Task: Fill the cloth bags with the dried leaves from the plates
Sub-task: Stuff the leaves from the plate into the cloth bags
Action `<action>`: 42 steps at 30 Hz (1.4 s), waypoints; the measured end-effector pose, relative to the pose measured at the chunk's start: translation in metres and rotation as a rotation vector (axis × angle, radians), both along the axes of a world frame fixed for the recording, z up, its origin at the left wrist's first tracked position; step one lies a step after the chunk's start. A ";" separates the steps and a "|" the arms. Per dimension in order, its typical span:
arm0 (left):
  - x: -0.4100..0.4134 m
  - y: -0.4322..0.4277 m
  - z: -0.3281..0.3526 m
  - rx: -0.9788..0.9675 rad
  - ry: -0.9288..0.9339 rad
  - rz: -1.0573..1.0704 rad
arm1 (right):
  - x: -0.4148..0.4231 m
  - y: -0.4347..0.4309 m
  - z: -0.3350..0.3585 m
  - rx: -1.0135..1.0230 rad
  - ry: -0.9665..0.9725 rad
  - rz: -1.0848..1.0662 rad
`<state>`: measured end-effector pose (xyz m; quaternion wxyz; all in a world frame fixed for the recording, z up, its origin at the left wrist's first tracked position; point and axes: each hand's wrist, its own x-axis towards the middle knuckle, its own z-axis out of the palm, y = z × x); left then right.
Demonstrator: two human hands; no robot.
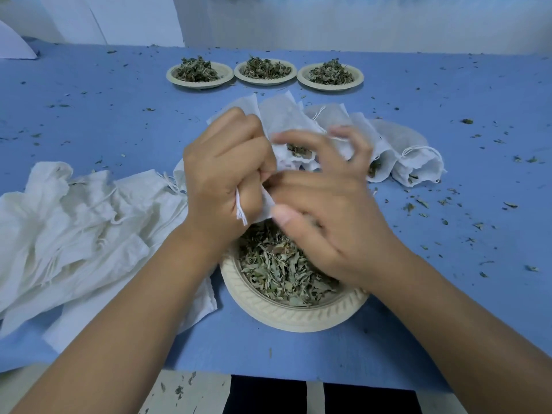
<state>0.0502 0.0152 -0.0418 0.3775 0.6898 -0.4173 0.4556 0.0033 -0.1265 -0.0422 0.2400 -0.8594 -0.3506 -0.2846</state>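
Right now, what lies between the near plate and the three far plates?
Head view: the left hand gripping a cloth bag, the right hand, then filled bags.
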 end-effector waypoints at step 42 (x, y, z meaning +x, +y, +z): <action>0.001 0.002 0.002 0.015 0.147 -0.036 | 0.004 -0.025 0.023 0.807 0.601 0.307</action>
